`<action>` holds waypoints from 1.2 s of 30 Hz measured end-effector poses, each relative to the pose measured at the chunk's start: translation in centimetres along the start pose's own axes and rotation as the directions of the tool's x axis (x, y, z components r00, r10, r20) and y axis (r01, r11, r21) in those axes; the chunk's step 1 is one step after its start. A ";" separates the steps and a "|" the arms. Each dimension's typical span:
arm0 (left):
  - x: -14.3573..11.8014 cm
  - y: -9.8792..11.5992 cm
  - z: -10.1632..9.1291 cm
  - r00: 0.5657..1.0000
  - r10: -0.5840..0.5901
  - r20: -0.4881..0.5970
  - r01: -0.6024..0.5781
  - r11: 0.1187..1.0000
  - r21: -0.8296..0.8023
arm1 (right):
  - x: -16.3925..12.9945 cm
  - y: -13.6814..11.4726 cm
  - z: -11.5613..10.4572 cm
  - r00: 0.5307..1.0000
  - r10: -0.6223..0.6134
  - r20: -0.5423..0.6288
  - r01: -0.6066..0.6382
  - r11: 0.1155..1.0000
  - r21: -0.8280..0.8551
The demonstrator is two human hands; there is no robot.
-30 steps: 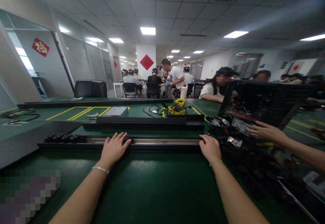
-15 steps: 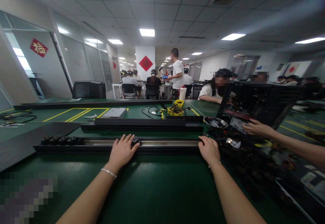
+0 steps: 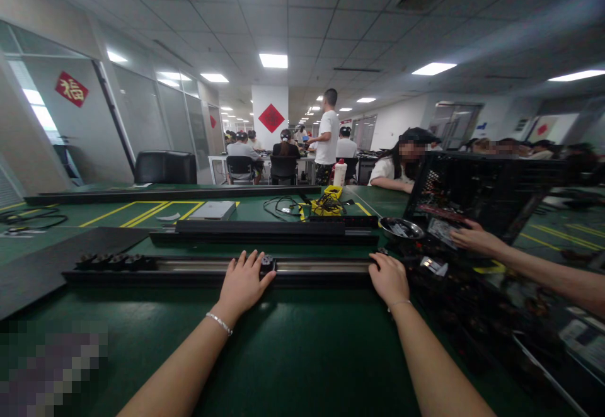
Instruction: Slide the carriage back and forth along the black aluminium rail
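A long black rail (image 3: pixel 321 267) with a pale metal strip lies across the green table in front of me. My left hand (image 3: pixel 242 286) rests over its middle, fingers stretched forward, with thumb and forefinger around a small black slider block (image 3: pixel 268 263). At the rail's right end, the fingers of my right hand (image 3: pixel 391 277) are bent over the edge, gripping it. A small dark piece (image 3: pixel 382 251) shows just beyond those fingertips; its kind is unclear. Several similar black blocks (image 3: pixel 111 261) stand in a row at the rail's left end.
Behind the rail lies another black bar (image 3: pixel 265 230). A metal bowl (image 3: pixel 401 228) with small parts stands to the right, near a black computer case (image 3: pixel 486 184). From the right, another person's hand (image 3: pixel 472 239) holds a part near dark clutter. A black mat (image 3: pixel 42 266) lies left.
My left hand has slid a little to the right along the rail, and the slider block has moved with it. My right hand stays at the rail's end.
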State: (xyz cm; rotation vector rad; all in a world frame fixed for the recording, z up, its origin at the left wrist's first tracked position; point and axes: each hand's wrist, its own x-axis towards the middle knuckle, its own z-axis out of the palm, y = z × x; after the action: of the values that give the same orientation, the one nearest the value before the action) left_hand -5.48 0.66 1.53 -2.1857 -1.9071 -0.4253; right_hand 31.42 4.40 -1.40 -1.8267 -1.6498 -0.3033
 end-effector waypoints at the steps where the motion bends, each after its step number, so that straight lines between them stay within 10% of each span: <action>1: 0.0 0.2 0.0 1.000 0.002 -0.001 -0.002 1.000 0.000 | 0.0 0.0 0.0 1.000 0.001 -0.005 -0.001 1.000 0.003; 36: -0.3 4.0 0.7 0.996 0.091 -0.022 -0.091 0.996 0.023 | -0.2 -0.7 -0.5 0.999 0.036 0.007 -0.036 0.999 0.006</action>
State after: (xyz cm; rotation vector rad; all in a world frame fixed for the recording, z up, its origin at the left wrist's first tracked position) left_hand -1.52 0.06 0.86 -2.2329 -1.7838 -0.4104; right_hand 30.82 3.92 -0.95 -1.8528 -1.6191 -0.2760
